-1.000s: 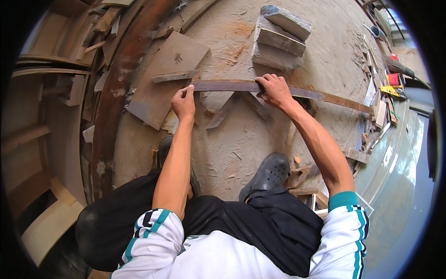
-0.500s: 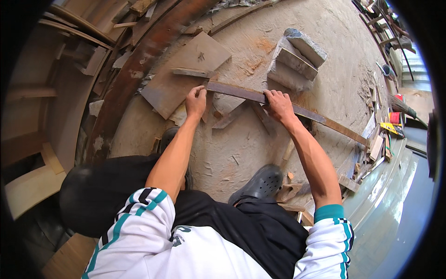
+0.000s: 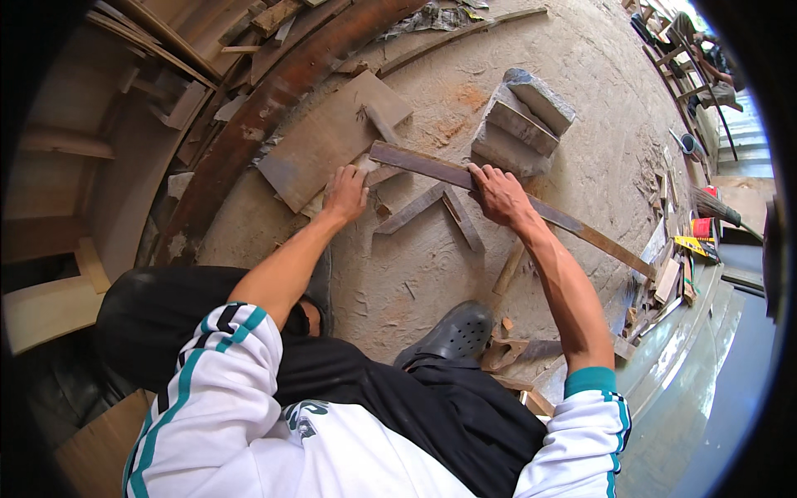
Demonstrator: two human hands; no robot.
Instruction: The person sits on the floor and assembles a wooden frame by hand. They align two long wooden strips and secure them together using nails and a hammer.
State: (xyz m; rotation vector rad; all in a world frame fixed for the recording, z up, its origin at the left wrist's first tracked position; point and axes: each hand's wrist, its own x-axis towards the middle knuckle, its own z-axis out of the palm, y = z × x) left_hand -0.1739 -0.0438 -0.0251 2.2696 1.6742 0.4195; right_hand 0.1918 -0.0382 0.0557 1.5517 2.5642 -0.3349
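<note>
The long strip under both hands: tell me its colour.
Dark grey-brown, weathered wood; the long strip shows best in the head view.

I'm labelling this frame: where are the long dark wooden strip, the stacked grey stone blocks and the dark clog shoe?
long dark wooden strip (image 3: 432,168), head view, bare stretch between the hands.
stacked grey stone blocks (image 3: 523,120), head view, middle block's face.
dark clog shoe (image 3: 455,332), head view, perforated toe.

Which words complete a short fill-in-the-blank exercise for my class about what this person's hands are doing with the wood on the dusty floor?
1. The right hand presses on a long, dark wooden ____ that lies across the floor.
2. The left hand rests near the plank's ____ end.
3. Beyond the plank stand grey stone ____, stacked together.
4. A dark clog-style ____ shows between the person's forearms.

Missing words: plank; left; blocks; shoe
</note>
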